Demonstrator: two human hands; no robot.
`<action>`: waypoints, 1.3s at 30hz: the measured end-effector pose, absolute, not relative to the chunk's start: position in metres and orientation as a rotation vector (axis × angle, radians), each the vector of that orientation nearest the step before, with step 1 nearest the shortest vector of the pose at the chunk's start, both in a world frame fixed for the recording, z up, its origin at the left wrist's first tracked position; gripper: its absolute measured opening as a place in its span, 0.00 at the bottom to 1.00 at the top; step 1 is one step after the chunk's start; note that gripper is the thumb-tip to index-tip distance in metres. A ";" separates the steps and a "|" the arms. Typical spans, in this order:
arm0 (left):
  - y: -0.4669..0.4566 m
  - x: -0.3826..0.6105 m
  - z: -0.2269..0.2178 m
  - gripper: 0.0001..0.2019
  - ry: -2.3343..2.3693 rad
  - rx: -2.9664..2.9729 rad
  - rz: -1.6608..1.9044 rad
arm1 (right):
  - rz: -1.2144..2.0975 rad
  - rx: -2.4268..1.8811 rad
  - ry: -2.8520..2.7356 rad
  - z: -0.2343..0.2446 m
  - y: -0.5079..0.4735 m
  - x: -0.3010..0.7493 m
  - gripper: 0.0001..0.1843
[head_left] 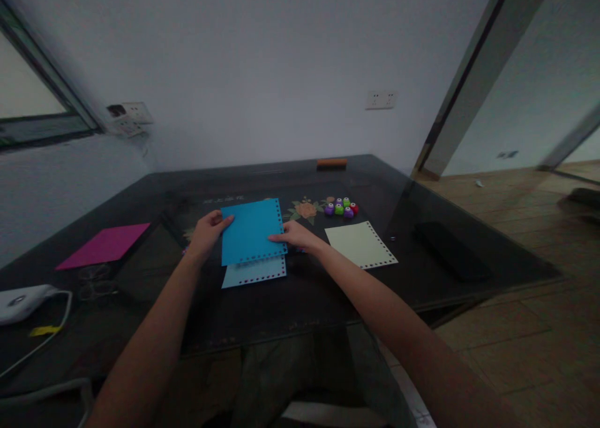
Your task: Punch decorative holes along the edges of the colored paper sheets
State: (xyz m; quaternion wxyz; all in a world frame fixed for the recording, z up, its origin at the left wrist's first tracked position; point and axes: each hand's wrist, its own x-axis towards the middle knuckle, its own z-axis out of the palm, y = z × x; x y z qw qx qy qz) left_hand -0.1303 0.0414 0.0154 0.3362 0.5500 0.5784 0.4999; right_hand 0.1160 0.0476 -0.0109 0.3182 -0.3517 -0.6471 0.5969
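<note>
A bright blue sheet of paper (250,231), punched with holes along its right and lower edges, is held up between my hands. My left hand (207,233) pinches its left edge, thumb on top. My right hand (297,235) grips its right edge, thumb lying across the front. Beneath it a pale blue sheet (257,270), also punched along the right and lower edges, lies partly covered. Right of my right hand, a cream punched sheet (359,243) rests on the table. Small pink bits show beside both hands, too small to name.
Several small purple, green and red items with eye-like spots (341,208) cluster behind the cream sheet. A magenta sheet (105,245) and a white device with a cable (25,303) lie left. A black case-like object (450,251) is right; an orange-brown bar (332,163) sits at the table's (262,322) back.
</note>
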 end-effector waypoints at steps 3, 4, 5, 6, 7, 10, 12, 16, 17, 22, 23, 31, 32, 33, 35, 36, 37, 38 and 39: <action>0.041 -0.122 0.012 0.20 1.349 1.344 1.426 | 1.510 -0.946 -1.668 -0.010 0.049 0.116 0.07; 0.041 -0.120 0.011 0.21 1.296 1.309 1.431 | 1.476 -0.960 -1.660 -0.010 0.051 0.117 0.07; 0.041 -0.117 0.010 0.22 1.251 1.279 1.423 | 1.440 -0.974 -1.648 -0.010 0.052 0.118 0.08; 0.041 -0.115 0.009 0.22 1.219 1.262 1.397 | 1.407 -0.983 -1.628 -0.010 0.055 0.119 0.08; 0.041 -0.113 0.008 0.22 1.199 1.260 1.355 | 1.382 -0.990 -1.598 -0.011 0.057 0.120 0.09; 0.040 -0.107 0.003 0.21 1.173 1.302 1.198 | 1.366 -0.972 -1.474 -0.013 0.065 0.124 0.11; 0.039 -0.103 0.000 0.19 1.160 1.339 1.109 | 1.366 -0.946 -1.415 -0.014 0.069 0.126 0.12; 0.036 -0.098 -0.003 0.17 1.196 1.438 1.002 | 1.323 -0.931 -1.374 -0.015 0.074 0.129 0.15; 0.035 -0.097 -0.003 0.17 1.206 1.472 0.983 | 1.303 -0.936 -1.377 -0.015 0.075 0.129 0.15; 0.033 -0.096 0.000 0.16 1.278 1.678 0.862 | 1.152 -0.934 -1.401 -0.015 0.076 0.131 0.18; 0.033 -0.097 0.000 0.17 1.290 1.715 0.821 | 1.134 -0.924 -1.396 -0.014 0.075 0.131 0.18; 0.037 -0.099 -0.007 0.13 1.275 1.781 0.737 | 1.113 -0.913 -1.421 -0.012 0.074 0.132 0.19; 0.038 -0.100 -0.008 0.13 1.279 1.780 0.744 | 1.095 -0.912 -1.434 -0.012 0.074 0.132 0.19; 0.039 -0.101 -0.009 0.12 1.281 1.776 0.754 | 1.070 -0.910 -1.444 -0.012 0.074 0.132 0.19; 0.041 -0.103 -0.010 0.11 1.291 1.759 0.776 | 1.020 -0.910 -1.449 -0.012 0.075 0.132 0.17; 0.042 -0.104 -0.011 0.10 1.302 1.751 0.788 | 1.011 -0.917 -1.440 -0.012 0.075 0.132 0.17; 0.043 -0.105 -0.010 0.10 1.315 1.745 0.798 | 1.014 -0.927 -1.424 -0.013 0.076 0.132 0.16; 0.044 -0.106 -0.010 0.09 1.329 1.743 0.809 | 1.029 -0.939 -1.401 -0.013 0.077 0.132 0.15; 0.044 -0.107 -0.009 0.09 1.348 1.744 0.822 | 1.050 -0.952 -1.374 -0.014 0.078 0.132 0.14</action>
